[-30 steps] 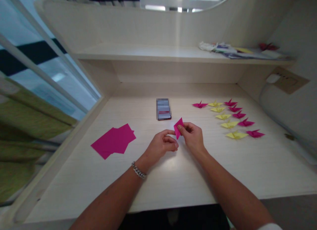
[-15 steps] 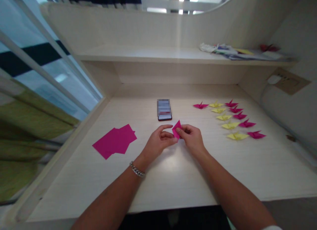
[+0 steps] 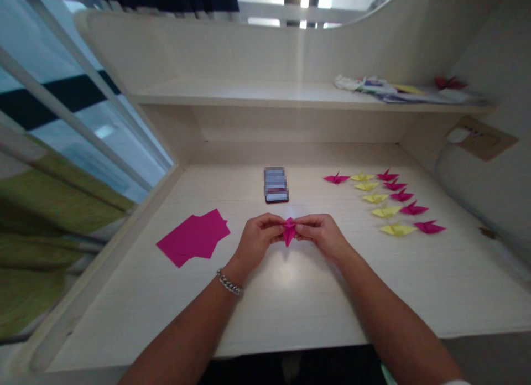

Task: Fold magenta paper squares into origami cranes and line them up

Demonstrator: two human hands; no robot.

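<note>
A small folded piece of pink origami paper (image 3: 289,235) is held just above the desk, its pointed end toward me. My left hand (image 3: 260,234) pinches its left side between thumb and fingers; a chain bracelet (image 3: 229,283) circles that wrist. On the opposite side, my right hand (image 3: 321,233) grips the paper with thumb and forefinger. The fingertips hide parts of the folds. Flat pink paper sheets (image 3: 193,238) lie overlapped to the left of my hands. Beyond them a phone (image 3: 276,185) lies face up.
Rows of folded cranes stand at the right, among them a yellow crane (image 3: 397,229) and a pink crane (image 3: 430,227). A shelf (image 3: 249,93) spans the back, bearing papers (image 3: 385,89). A plugged-in socket (image 3: 483,137) is on the right wall; bars and a curtain flank the left.
My left fingers, loosely apart before, have closed on the paper's left side. The paper has turned and shifted slightly left, its point now facing me. My right hand has changed its hold.
</note>
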